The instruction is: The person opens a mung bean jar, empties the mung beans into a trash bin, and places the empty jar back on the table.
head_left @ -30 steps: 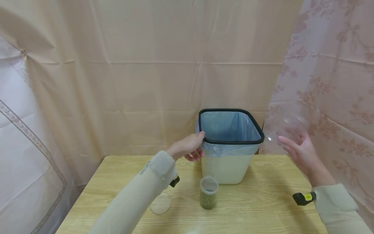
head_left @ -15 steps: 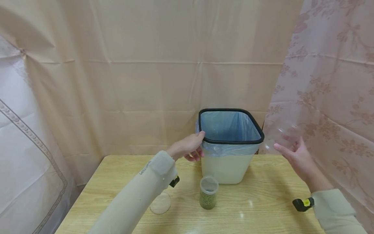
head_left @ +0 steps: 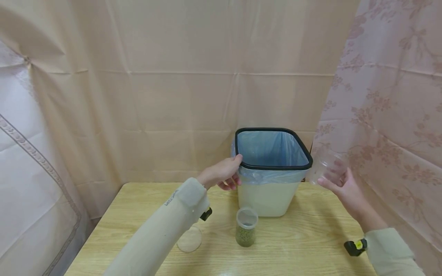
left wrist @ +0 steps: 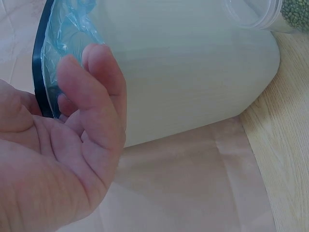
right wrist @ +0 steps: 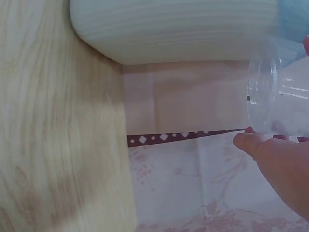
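My left hand [head_left: 222, 172] grips the near left corner of the black rim on a cream trash bin [head_left: 266, 197], which wears a blue liner bag [head_left: 272, 147]. To the right of the bin, my right hand [head_left: 350, 197] holds a clear plastic jar [head_left: 326, 168] up beside the rim, tilted. A small dark speck shows near that jar's mouth in the right wrist view, where the jar [right wrist: 289, 92] is partly cut off. A second clear jar [head_left: 246, 232], partly filled with small green beans, stands without a lid in front of the bin.
A round clear lid [head_left: 189, 239] lies flat on the wooden table [head_left: 310, 245], left of the bean jar and beside my left forearm. Beige cloth [head_left: 179, 115] hangs behind the table. Flowered cloth [head_left: 390, 96] hangs close by my right hand.
My right hand has moved left and slightly down, bringing the clear jar nearer to the bin's right side and turning it. My left hand stays on the rim.
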{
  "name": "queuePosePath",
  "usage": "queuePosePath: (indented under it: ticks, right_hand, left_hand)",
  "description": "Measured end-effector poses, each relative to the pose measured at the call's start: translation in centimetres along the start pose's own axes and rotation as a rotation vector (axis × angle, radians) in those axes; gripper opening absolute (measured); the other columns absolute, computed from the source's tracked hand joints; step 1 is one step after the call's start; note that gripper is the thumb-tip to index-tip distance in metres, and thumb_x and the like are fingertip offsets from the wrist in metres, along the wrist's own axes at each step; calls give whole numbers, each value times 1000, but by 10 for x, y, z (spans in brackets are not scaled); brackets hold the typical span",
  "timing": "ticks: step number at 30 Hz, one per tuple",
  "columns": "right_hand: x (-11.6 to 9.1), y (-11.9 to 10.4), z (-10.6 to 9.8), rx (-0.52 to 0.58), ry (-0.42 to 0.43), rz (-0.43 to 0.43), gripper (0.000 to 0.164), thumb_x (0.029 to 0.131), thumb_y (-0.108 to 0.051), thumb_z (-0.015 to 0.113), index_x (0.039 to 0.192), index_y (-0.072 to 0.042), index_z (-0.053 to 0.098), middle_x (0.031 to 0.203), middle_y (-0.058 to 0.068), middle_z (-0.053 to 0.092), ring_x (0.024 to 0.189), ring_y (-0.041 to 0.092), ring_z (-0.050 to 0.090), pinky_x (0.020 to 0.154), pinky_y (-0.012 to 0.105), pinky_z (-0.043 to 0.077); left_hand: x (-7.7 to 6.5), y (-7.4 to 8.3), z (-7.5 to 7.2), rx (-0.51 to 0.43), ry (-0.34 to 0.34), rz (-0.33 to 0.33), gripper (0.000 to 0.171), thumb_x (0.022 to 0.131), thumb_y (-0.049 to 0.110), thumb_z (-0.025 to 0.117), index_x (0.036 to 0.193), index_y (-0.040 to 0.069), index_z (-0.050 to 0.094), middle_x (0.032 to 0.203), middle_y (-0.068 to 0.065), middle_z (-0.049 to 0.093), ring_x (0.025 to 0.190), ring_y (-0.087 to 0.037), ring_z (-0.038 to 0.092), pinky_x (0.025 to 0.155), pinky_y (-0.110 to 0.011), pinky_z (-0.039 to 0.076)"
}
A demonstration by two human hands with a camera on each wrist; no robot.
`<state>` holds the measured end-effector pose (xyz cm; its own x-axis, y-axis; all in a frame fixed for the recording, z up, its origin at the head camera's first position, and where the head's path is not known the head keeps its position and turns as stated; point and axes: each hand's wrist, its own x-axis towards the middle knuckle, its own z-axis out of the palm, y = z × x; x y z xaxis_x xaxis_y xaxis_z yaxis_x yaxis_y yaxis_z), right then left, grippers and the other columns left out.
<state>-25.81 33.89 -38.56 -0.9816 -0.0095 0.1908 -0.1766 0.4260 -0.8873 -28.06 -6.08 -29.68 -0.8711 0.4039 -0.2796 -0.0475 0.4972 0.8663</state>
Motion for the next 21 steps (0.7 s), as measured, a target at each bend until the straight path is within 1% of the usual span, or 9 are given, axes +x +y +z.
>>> queuePosePath:
  ticks: [2, 3, 9, 12, 14, 16, 18, 19, 21]
  right_hand:
    - [-1, 3, 2, 5, -13, 5, 84, 102, -31, 62, 161, -27, 2, 159, 19, 26, 142, 27, 37, 87, 9, 43]
    - [-2, 5, 3, 10, -19, 9, 84, 103, -31, 61, 161, -26, 1, 159, 20, 26, 143, 28, 36, 87, 9, 42]
    - [-7, 15, 12, 19, -48, 13, 89, 103, -29, 61, 161, -19, -5, 159, 23, 18, 144, 47, 29, 86, 9, 42]
    - [-11, 21, 16, -6, -54, 33, 92, 102, -32, 62, 162, -20, -7, 159, 22, 17, 144, 49, 29, 89, 13, 44]
    - [-14, 25, 19, -21, -62, 48, 93, 101, -33, 62, 161, -19, -8, 160, 22, 16, 144, 48, 28, 97, 24, 47]
    - [-16, 29, 22, -14, -72, 55, 94, 101, -33, 63, 162, -18, -8, 159, 23, 15, 145, 49, 27, 106, 40, 44]
    - [-17, 33, 25, -12, -74, 53, 95, 101, -32, 64, 162, -16, -8, 161, 23, 12, 144, 49, 27, 108, 56, 39]
    - [-18, 35, 27, -7, -80, 52, 95, 101, -31, 63, 161, -15, -8, 162, 23, 10, 145, 50, 26, 108, 62, 35]
    - [-19, 38, 29, 0, -85, 56, 95, 101, -30, 64, 161, -12, -7, 162, 24, 9, 144, 50, 25, 107, 67, 31]
  left_hand:
    - [0, 0, 0, 2, 1, 2, 55, 108, 54, 24, 120, 8, 51, 82, -14, 66, 63, -25, 60, 55, -31, 49]
    - [0, 0, 0, 3, 1, 3, 55, 108, 54, 24, 119, 7, 51, 82, -14, 66, 63, -25, 60, 54, -31, 49]
    - [1, -1, 0, 4, 1, 10, 54, 108, 53, 24, 112, 7, 52, 80, -12, 65, 61, -23, 59, 54, -31, 49]
    - [0, -1, 0, 13, 1, 12, 54, 108, 53, 24, 114, 7, 52, 83, -13, 66, 61, -23, 60, 55, -31, 49]
    - [0, 0, 0, 14, 0, 10, 54, 108, 54, 24, 117, 8, 52, 86, -15, 67, 62, -24, 60, 55, -31, 50]
    - [-1, 0, 0, 14, -2, 8, 54, 108, 54, 24, 121, 8, 51, 89, -18, 68, 64, -25, 61, 56, -32, 50]
    - [0, 0, 0, 7, -5, 3, 54, 108, 54, 24, 124, 8, 50, 91, -20, 68, 65, -27, 60, 57, -33, 50]
    - [0, 0, 0, 4, -5, 2, 54, 108, 54, 25, 124, 8, 49, 90, -19, 68, 65, -27, 60, 58, -33, 50]
    - [0, -1, 0, 2, -4, 0, 54, 108, 54, 25, 125, 8, 49, 88, -18, 67, 63, -25, 60, 58, -34, 50]
